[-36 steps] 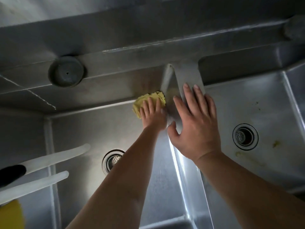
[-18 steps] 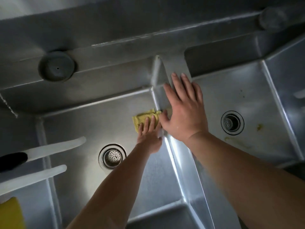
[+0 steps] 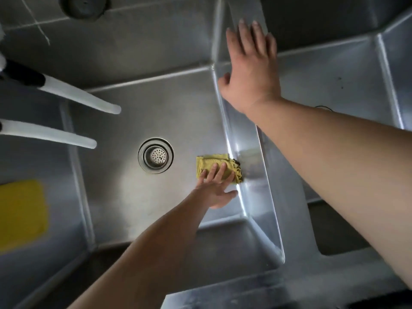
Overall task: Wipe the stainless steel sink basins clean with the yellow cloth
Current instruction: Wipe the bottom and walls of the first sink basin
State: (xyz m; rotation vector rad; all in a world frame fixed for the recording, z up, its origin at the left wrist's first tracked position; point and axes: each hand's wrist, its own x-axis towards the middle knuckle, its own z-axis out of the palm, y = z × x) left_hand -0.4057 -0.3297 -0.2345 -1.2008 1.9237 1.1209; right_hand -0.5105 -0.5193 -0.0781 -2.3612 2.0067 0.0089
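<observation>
The left hand (image 3: pixel 215 188) presses flat on a yellow cloth (image 3: pixel 217 167) just below the middle of the frame, fingers spread over the folded fabric and the thumb out to the right, off the cloth. The hand is not closed around the cloth; it pushes it down against the floor of the middle basin (image 3: pixel 142 112). The cloth sits at the right edge of that floor, touching the foot of the shiny metal wall (image 3: pixel 249 139) that divides this basin from the one to the right. The cloth's right end is bunched and looks darker there.

Left of the cloth, near it but apart, a round drain (image 3: pixel 155 155) with a perforated strainer sits in the basin floor.

The right hand (image 3: pixel 250 70) lies open in the upper middle of the frame, palm down with fingers stretched out and close together, resting on the top of the dividing wall. It holds nothing. Its forearm runs down to the right edge of the frame, across the right basin (image 3: pixel 330 76), whose floor shows a few small dark specks.

At the left edge, two white rods (image 3: pixel 66 110) slant into view over the basin's left side, the upper one with a black section. Below them, at the lower left, lies a blurred yellow shape (image 3: pixel 21 212); what it is cannot be told. A dark round cap (image 3: pixel 83 5) sits on the back ledge at the upper left.
</observation>
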